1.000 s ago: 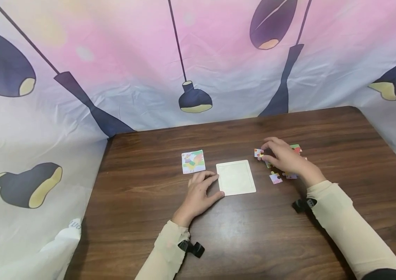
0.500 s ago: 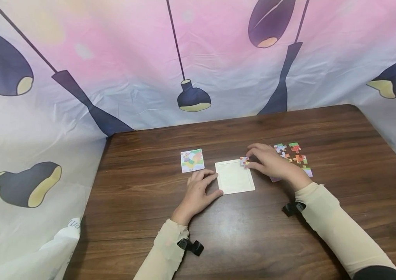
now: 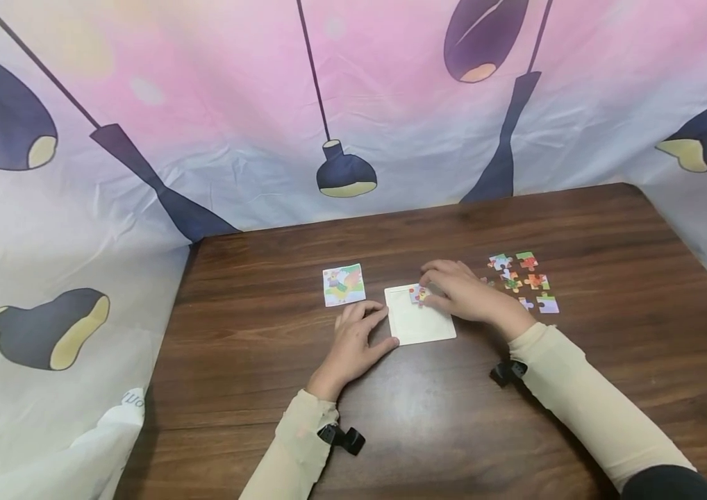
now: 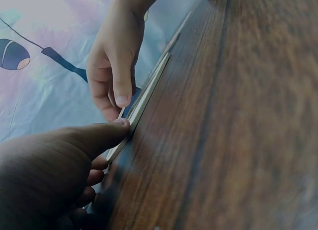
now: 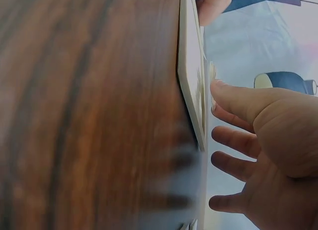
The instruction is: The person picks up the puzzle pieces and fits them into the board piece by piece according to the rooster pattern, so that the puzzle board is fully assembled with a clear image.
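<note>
A white square puzzle tray (image 3: 421,325) with a raised rim lies on the brown table. My left hand (image 3: 353,347) holds it at its left side, thumb at the near left corner and fingertips at the left edge. Over the tray's far part my right hand (image 3: 462,295) pinches a puzzle piece (image 3: 414,292) between thumb and index finger. In the right wrist view that piece (image 5: 212,73) shows edge-on, a little off the tray (image 5: 190,66), and the other fingers are spread. The left wrist view has my left thumb (image 4: 112,135) against the tray's edge.
Several loose puzzle pieces (image 3: 537,280) lie right of the tray, partly behind my right hand. A square picture card (image 3: 344,285) with a colourful bird lies left of the tray. A printed curtain (image 3: 235,139) hangs behind the table (image 3: 253,375).
My right hand has moved left from the loose pieces to above the tray, carrying a puzzle piece. My left hand has stayed at the tray's edge.
</note>
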The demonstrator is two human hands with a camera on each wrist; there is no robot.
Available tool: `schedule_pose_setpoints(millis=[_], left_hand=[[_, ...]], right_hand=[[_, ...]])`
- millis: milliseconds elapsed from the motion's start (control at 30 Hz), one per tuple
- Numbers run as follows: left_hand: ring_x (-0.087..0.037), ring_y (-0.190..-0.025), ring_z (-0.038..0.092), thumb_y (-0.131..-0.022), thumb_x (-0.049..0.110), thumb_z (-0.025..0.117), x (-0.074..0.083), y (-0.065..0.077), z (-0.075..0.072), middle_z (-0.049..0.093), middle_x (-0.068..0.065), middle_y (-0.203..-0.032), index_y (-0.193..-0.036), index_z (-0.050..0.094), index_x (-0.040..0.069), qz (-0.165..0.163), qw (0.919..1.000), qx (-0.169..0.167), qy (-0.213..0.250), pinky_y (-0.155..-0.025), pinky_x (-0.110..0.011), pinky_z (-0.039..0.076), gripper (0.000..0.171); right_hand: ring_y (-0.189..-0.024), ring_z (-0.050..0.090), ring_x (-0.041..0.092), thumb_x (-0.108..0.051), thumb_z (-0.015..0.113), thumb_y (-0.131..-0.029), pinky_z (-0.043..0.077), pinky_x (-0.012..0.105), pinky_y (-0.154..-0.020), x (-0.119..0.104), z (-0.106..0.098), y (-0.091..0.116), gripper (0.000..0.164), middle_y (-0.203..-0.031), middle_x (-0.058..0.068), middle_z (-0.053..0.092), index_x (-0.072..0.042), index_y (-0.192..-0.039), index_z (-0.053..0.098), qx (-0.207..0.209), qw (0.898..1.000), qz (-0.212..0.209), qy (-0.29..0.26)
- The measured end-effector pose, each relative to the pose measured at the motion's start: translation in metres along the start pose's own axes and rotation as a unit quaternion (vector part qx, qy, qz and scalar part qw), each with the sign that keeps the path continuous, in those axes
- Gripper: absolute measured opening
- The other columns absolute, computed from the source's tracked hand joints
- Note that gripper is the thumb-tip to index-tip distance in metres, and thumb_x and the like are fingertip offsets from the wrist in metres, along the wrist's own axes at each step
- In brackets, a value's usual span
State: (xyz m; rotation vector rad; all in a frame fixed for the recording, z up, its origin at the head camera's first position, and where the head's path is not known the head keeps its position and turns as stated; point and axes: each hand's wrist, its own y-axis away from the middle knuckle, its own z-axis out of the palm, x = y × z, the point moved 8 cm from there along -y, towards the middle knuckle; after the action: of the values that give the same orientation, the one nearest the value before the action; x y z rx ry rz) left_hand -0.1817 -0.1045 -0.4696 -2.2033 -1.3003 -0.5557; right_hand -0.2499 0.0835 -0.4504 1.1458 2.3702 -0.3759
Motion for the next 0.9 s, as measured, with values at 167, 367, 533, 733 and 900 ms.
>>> schedule_pose_setpoints(millis=[167, 367, 533, 733, 900], left_hand=[[-0.034, -0.130, 0.048, -0.093, 0.029, 0.083, 0.000, -0.001, 0.001, 0.060, -0.011, -0.139, -0.140, 0.068, 0.002, -0.001, 1.0000, 0.000, 0.001, -0.103, -0.056, 0.035, 0.056], [-0.033, -0.130, 0.048, -0.093, 0.030, 0.082, 0.000, -0.001, 0.001, 0.060, -0.011, -0.139, -0.140, 0.068, 0.002, 0.000, 1.0000, -0.001, 0.001, -0.104, -0.057, 0.035, 0.056], [-0.035, -0.130, 0.048, -0.092, 0.027, 0.083, 0.000, 0.000, -0.001, 0.060, -0.012, -0.138, -0.138, 0.069, 0.001, 0.004, 1.0000, 0.002, 0.006, -0.104, -0.058, 0.035, 0.055], [-0.035, -0.130, 0.048, -0.092, 0.027, 0.083, 0.000, 0.000, -0.001, 0.060, -0.011, -0.138, -0.138, 0.069, 0.001, 0.006, 1.0000, 0.004, 0.004, -0.103, -0.058, 0.035, 0.054], [-0.035, -0.130, 0.048, -0.093, 0.027, 0.083, 0.001, -0.001, -0.001, 0.060, -0.011, -0.138, -0.139, 0.069, 0.002, 0.009, 1.0000, 0.003, 0.002, -0.101, -0.057, 0.036, 0.055]], right_hand=[[-0.144, 0.043, 0.046, -0.024, 0.072, -0.102, 0.018, 0.074, -0.118, -0.004, 0.004, -0.005, 0.030, -0.149, 0.023, 0.054, -0.005, -0.125, 0.069, -0.009, 1.000, 0.001, 0.003], [-0.142, 0.047, 0.046, -0.021, 0.072, -0.102, 0.021, 0.074, -0.117, -0.009, 0.008, -0.009, 0.028, -0.148, 0.023, 0.056, -0.005, -0.125, 0.069, -0.006, 1.000, -0.004, 0.016], [-0.140, 0.051, 0.045, -0.019, 0.074, -0.100, 0.027, 0.070, -0.117, -0.016, 0.008, -0.012, 0.028, -0.147, 0.023, 0.058, -0.004, -0.124, 0.073, 0.005, 0.999, -0.019, 0.041], [-0.132, 0.059, 0.042, -0.018, 0.077, -0.098, 0.039, 0.062, -0.113, -0.027, 0.007, -0.015, 0.024, -0.142, 0.023, 0.063, -0.005, -0.118, 0.080, 0.026, 0.994, -0.061, 0.083], [-0.125, 0.064, 0.042, -0.018, 0.077, -0.098, 0.046, 0.058, -0.107, -0.030, 0.006, -0.018, 0.022, -0.137, 0.022, 0.067, -0.006, -0.115, 0.082, 0.031, 0.994, -0.070, 0.079]])
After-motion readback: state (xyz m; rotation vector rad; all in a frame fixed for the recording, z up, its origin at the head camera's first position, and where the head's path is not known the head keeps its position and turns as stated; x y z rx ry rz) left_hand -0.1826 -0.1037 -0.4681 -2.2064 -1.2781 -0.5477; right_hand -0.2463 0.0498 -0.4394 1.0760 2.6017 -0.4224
